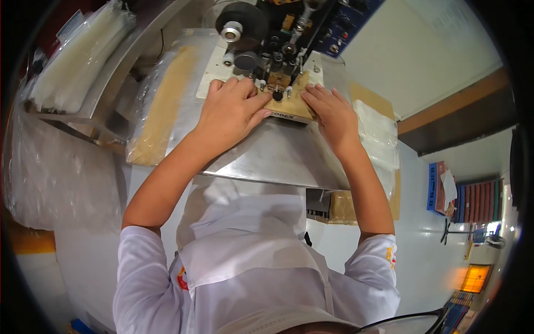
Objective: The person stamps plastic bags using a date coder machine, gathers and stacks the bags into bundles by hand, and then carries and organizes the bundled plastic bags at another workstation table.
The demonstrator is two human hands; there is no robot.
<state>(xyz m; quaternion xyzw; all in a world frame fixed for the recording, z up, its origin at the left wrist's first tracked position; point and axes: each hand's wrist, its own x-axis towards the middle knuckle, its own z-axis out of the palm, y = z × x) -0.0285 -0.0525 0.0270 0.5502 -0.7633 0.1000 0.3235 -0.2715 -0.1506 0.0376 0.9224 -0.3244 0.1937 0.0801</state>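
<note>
A coding machine (278, 53) with dark rollers and a black knob stands at the top centre, its front edge lettered "CODER". My left hand (233, 108) rests at the left of its front plate, fingers bent, with thumb and index finger pointing towards the knob. On the right side of the same plate (300, 103), my right hand (334, 114) lies with its fingers extended. Nothing can be seen held in my right hand. Whether a thin film lies under my left fingertips cannot be made out.
Plastic-wrapped brown packs (161, 106) lie left of the machine, and clear plastic bags (375, 133) lie right. A metal rack (103, 106) with stacked clear bags (83, 61) stands at the far left. The steel table's front edge (267, 181) is near my body.
</note>
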